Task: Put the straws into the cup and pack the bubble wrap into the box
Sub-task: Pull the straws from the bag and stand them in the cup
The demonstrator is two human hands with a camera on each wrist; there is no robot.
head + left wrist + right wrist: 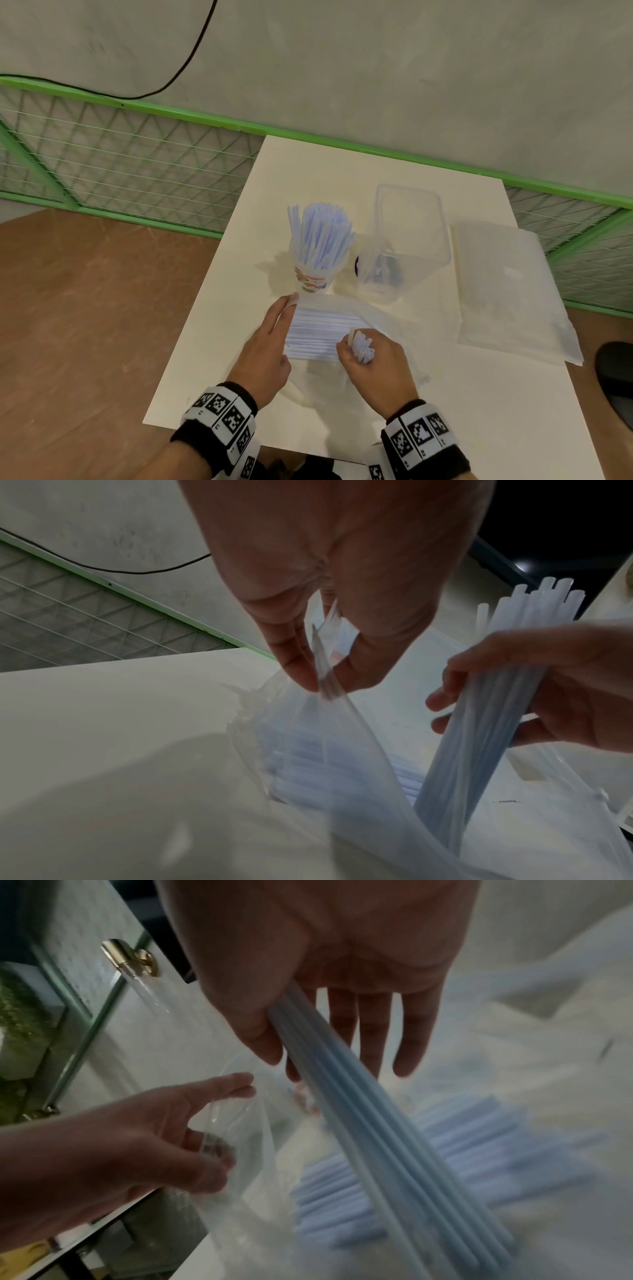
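A patterned paper cup (311, 279) stands mid-table, packed with several pale blue straws (320, 236). In front of it lies a clear plastic bag (342, 305) with more straws (322, 337) inside. My left hand (287, 308) pinches the bag's open edge (323, 685) and holds it up. My right hand (359, 356) grips a bundle of straws (479, 737) that stands tilted, its lower ends in the bag. A clear plastic box (406, 240) stands to the right of the cup. Folded bubble wrap (507, 291) lies flat to the right of the box.
The white table (239, 359) has its left edge close to my left hand. A green mesh fence (137, 161) and a grey wall run behind it. A dark object (616, 373) sits at the far right.
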